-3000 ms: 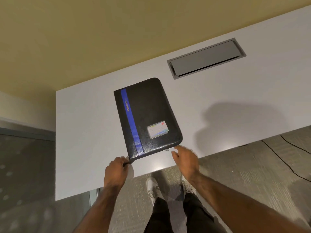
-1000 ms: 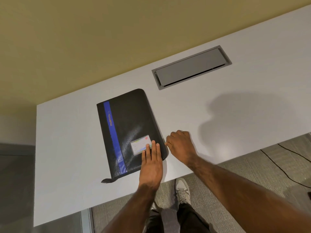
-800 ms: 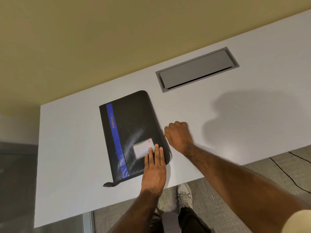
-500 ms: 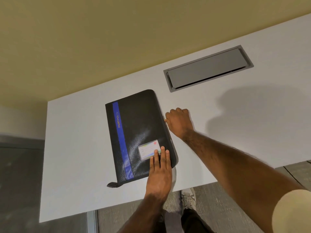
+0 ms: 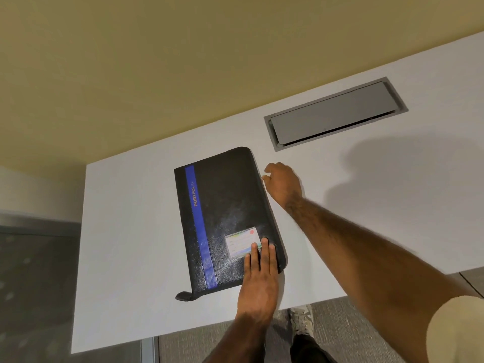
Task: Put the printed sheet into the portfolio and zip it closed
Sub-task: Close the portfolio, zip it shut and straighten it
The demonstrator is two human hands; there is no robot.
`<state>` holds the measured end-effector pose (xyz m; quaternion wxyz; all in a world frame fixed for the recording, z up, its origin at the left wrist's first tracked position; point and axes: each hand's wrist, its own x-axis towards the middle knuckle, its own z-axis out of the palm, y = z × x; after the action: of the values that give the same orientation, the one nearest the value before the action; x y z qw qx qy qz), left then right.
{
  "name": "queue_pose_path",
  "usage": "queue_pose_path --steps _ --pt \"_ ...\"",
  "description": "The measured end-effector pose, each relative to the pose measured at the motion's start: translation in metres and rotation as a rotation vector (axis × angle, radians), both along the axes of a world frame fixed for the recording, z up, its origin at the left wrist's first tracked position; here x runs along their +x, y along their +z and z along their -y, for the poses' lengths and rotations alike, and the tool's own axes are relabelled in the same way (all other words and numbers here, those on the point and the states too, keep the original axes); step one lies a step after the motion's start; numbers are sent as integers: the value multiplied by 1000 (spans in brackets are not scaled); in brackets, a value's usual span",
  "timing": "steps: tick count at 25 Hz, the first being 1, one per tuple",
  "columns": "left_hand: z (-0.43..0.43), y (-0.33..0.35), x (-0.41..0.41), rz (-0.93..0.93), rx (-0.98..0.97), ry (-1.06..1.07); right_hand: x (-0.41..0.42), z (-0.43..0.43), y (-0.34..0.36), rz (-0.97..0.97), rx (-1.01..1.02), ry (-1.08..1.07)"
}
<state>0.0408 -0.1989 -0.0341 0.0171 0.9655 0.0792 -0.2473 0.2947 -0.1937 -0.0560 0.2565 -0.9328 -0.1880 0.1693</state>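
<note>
I see the black portfolio (image 5: pixel 225 205) lying flat and closed on the white table (image 5: pixel 131 231), its blue stripe to the left. My left hand (image 5: pixel 258 279) presses flat on its near right corner, fingers straight, tips over the card pocket (image 5: pixel 239 244). My right hand (image 5: pixel 284 183) sits against the portfolio's right edge close to the far corner, fingers curled, pinching a small pale zip pull (image 5: pixel 262 177).

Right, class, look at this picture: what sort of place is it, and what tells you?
Probably an office or meeting room: a white desk with a grey cable hatch set into its top, grey carpet below, and a zip portfolio lying on the desk.
</note>
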Motion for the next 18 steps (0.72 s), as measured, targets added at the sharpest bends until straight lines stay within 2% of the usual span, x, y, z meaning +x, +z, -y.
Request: queue_pose_path --steps 1,3,4,6,10,13,18 --pt "3 4 -1 7 -20 12 -5 5 -4 -108 123 -114" --pt "-16 19 -2 141 -67 -31 -16 -3 17 -296 267 -310" --pt "-15 27 -2 95 -145 -40 -23 1 16 -430 337 -387" --pt "-28 38 10 140 -216 -101 -31 4 12 -550 360 -446" --pt "-101 65 68 254 -170 14 -45 0 24 -623 357 -482" --pt "-142 80 129 285 -113 33 -38 -10 30 -606 230 -454" --pt "-143 68 212 165 8 -98 -41 -16 20 -573 312 -543"
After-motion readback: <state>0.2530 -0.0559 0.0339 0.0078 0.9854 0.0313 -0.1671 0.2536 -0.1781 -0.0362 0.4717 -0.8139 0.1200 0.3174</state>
